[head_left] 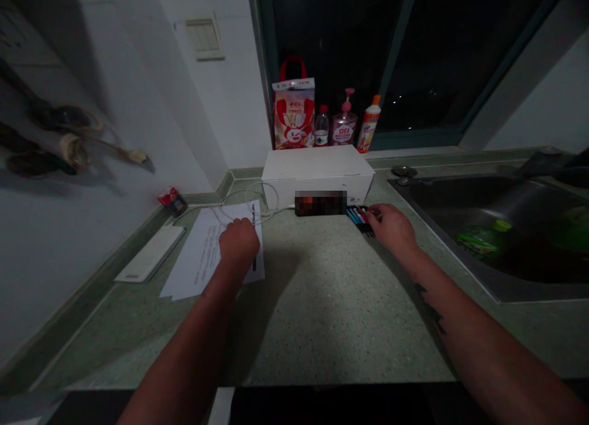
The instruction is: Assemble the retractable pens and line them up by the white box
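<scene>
My left hand (240,241) is closed over the right part of the printed sheets (197,253); whether anything is in its fingers is hidden. On the right, my right hand (391,225) has its fingers pinched at the pens (359,219), which lie side by side by the box's right front corner. Which pen the fingertips hold, if any, is too small to tell. Between the hands a dark phone (321,204) with a blurred screen leans at the front of a white box (317,167), a white cable (276,213) running from its left end.
A white flat case (151,253) and a small red packet (172,201) lie left of the papers. Behind the box stand a red bag (294,118), a small bottle, a pink pump bottle (344,121) and an orange-capped bottle. A sink (460,198) is on the right.
</scene>
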Demonstrator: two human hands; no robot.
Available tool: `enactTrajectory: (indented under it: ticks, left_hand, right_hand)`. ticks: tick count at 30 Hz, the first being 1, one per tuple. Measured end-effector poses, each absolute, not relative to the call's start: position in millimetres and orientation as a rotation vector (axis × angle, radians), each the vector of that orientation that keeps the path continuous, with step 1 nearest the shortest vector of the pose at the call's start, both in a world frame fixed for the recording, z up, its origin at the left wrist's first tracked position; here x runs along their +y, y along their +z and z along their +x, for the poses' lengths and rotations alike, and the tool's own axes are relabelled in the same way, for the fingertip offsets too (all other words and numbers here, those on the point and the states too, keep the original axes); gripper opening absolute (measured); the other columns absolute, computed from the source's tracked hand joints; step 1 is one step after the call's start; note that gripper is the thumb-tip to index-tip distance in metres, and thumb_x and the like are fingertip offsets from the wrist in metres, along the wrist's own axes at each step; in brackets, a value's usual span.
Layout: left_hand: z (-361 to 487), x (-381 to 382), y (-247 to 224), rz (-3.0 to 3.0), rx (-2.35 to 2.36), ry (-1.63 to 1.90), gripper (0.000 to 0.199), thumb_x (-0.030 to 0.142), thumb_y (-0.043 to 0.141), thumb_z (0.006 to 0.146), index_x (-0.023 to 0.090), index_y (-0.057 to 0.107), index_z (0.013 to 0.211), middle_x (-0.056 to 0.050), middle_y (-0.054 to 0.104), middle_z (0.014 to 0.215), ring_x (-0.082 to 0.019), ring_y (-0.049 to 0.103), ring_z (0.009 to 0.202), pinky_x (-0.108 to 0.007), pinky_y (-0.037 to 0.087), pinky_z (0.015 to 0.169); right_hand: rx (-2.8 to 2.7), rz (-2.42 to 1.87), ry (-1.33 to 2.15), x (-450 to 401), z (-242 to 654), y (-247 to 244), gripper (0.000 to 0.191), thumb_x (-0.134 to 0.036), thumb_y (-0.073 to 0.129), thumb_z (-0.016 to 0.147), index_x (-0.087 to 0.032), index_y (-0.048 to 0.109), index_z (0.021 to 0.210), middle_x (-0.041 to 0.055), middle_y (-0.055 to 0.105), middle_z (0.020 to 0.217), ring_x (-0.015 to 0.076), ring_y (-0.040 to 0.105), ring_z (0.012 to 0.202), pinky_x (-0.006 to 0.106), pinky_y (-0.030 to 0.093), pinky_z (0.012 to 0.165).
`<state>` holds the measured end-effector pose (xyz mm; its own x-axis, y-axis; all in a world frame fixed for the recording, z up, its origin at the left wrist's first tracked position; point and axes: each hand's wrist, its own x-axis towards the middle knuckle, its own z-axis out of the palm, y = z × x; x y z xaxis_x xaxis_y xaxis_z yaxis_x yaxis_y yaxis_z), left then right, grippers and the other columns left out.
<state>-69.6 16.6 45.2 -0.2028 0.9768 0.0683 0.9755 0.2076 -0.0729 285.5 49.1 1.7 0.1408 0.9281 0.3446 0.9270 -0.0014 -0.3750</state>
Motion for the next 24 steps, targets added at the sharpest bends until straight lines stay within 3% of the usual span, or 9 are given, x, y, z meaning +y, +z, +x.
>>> enactTrajectory:
  ticks: [8,14,18,20,21,24]
  left_hand:
    - [-59,12,29,-2.073,-2.224,0.164,0.038,0.009,0.034,0.097,0.007,0.069,0.112,-0.023,0.071,0.112,-0.033,0.071,0.107,-0.037,0.054,0.084]
    - [-58,13,29,-2.142,-2.181,0.030,0.035,0.005,0.037,0.095,0.006,0.069,0.107,-0.024,0.072,0.107,-0.034,0.071,0.101,-0.040,0.054,0.084]
    - [-42,14,25,-2.473,-2.175,-0.533,0.019,0.015,0.056,0.092,0.014,0.069,0.106,-0.014,0.074,0.105,-0.030,0.070,0.104,-0.040,0.053,0.091]
    - [-27,10,18,-2.723,-2.133,-0.990,0.035,0.017,0.064,0.087,0.018,0.064,0.122,-0.008,0.075,0.101,-0.027,0.071,0.099,-0.039,0.054,0.089]
    - [-19,7,14,-2.793,-2.101,-1.049,0.043,0.018,0.066,0.086,0.021,0.060,0.129,-0.005,0.076,0.100,-0.024,0.073,0.096,-0.036,0.055,0.088]
    - [-1,-2,-2,-2.949,-2.028,-1.390,0.041,0.019,0.069,0.082,0.021,0.060,0.122,-0.003,0.079,0.096,-0.021,0.074,0.088,-0.034,0.056,0.085]
  right_hand:
    - [-1.868,-1.722,0.066,31,255,11,0.031,-0.031,0.052,0.098,-0.018,0.076,0.111,0.0122,0.075,0.108,0.0260,0.069,0.091,0.035,0.051,0.081]
    - [-2.066,-1.433,0.225,12,224,10,0.026,-0.030,0.051,0.101,-0.022,0.075,0.104,0.0084,0.075,0.103,0.0249,0.069,0.096,0.037,0.052,0.086]
    - [-2.158,-1.255,0.369,4,213,8,0.025,-0.032,0.057,0.101,-0.023,0.070,0.121,0.0082,0.072,0.110,0.0225,0.069,0.095,0.037,0.052,0.085]
    - [-2.212,-1.188,0.442,2,211,7,0.035,-0.033,0.065,0.098,-0.024,0.064,0.132,0.0088,0.070,0.117,0.0214,0.069,0.094,0.036,0.053,0.084]
    - [-2.243,-1.164,0.469,1,210,7,0.039,-0.032,0.068,0.096,-0.024,0.063,0.134,0.0089,0.070,0.119,0.0214,0.069,0.094,0.036,0.053,0.085]
    - [-2.326,-1.115,0.502,0,209,6,0.030,-0.026,0.072,0.094,-0.024,0.069,0.124,0.0077,0.072,0.112,0.0225,0.070,0.097,0.037,0.052,0.087]
